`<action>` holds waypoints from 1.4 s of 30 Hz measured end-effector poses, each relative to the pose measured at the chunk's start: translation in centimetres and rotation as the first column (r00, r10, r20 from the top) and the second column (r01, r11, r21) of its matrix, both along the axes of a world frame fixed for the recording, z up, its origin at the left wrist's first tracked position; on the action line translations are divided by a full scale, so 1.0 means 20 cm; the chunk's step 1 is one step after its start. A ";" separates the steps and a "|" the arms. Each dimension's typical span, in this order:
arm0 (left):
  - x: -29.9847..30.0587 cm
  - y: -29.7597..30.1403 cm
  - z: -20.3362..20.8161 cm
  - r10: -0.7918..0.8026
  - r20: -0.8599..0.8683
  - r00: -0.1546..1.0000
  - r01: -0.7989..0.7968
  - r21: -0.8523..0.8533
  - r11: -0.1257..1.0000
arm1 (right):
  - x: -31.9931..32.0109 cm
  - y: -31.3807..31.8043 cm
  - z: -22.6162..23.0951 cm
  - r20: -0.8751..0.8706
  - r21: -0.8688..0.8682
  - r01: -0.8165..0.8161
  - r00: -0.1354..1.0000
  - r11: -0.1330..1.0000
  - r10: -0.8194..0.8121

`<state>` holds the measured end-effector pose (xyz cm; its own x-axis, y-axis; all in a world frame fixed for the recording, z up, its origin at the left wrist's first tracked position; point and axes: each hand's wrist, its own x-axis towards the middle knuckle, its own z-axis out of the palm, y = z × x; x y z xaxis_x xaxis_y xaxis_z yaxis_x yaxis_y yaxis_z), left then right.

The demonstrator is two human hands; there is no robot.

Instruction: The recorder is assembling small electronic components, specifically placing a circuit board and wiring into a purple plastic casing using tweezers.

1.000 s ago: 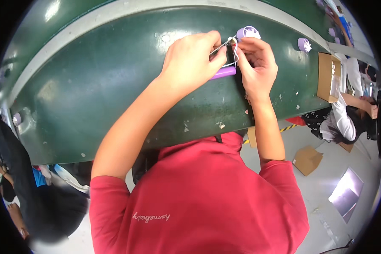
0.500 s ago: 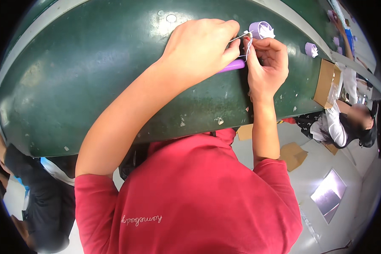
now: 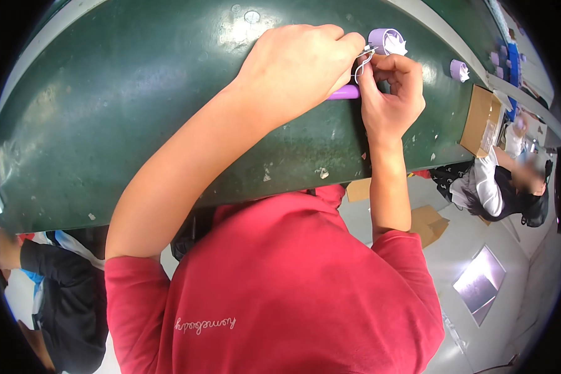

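Note:
My left hand (image 3: 305,68) is closed, its thumb and fingers round a thin metal-tipped tool (image 3: 366,51), most of it hidden by the hand. The tool's tip meets my right hand (image 3: 396,93). Between its thumb and index finger, the right hand pinches a small part with thin white wires (image 3: 359,67) looping down from it; the part itself is mostly covered by fingertips. A smooth purple rounded piece (image 3: 345,93) sticks out from under the left hand; whether that hand grips it is hidden. Just beyond the fingertips lies a lilac ring with white fan blades (image 3: 385,41).
Another lilac ring with white blades (image 3: 459,71) lies farther right on the dark green table (image 3: 137,124). An open cardboard box (image 3: 480,120) stands at the table's right side. One person (image 3: 489,187) sits at the right, another in black (image 3: 75,299) at the left.
My left hand has shifted slightly right, closer to the right fingertips, and less of the metal tool shows. The wires now loop differently. The right hand stays nearly in place.

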<state>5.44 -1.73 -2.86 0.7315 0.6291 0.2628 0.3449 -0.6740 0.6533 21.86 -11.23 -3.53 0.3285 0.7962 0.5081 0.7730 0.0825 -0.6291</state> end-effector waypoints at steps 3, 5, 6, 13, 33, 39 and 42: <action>0.00 0.01 0.00 -0.010 0.000 1.000 0.010 0.002 1.000 | 0.00 -0.01 0.00 -0.005 -0.009 0.005 1.000 1.000 -0.005; 0.00 0.01 0.00 -0.013 0.004 1.000 0.013 0.001 1.000 | 0.00 0.00 0.00 -0.003 -0.003 0.004 1.000 1.000 -0.004; 0.00 0.01 0.00 -0.016 -0.003 1.000 0.016 0.005 1.000 | 0.00 0.01 0.00 0.000 0.003 0.004 1.000 1.000 -0.004; -0.01 0.02 0.00 -0.056 0.027 0.998 0.056 0.003 0.998 | -0.01 0.00 0.00 -0.081 -0.003 0.016 0.997 1.000 -0.016; 0.01 0.03 0.04 -0.008 0.044 0.999 0.010 -0.039 0.999 | 0.00 0.01 0.00 -0.069 -0.032 -0.006 0.998 0.999 0.004; 0.00 0.03 0.03 -0.021 0.064 0.998 0.023 -0.026 0.999 | 0.00 0.01 0.00 -0.115 -0.032 -0.012 0.993 0.999 0.009; 0.00 0.04 0.03 -0.021 0.058 0.998 0.023 -0.038 0.999 | 0.00 0.01 0.01 -0.135 -0.044 -0.006 0.991 0.999 0.000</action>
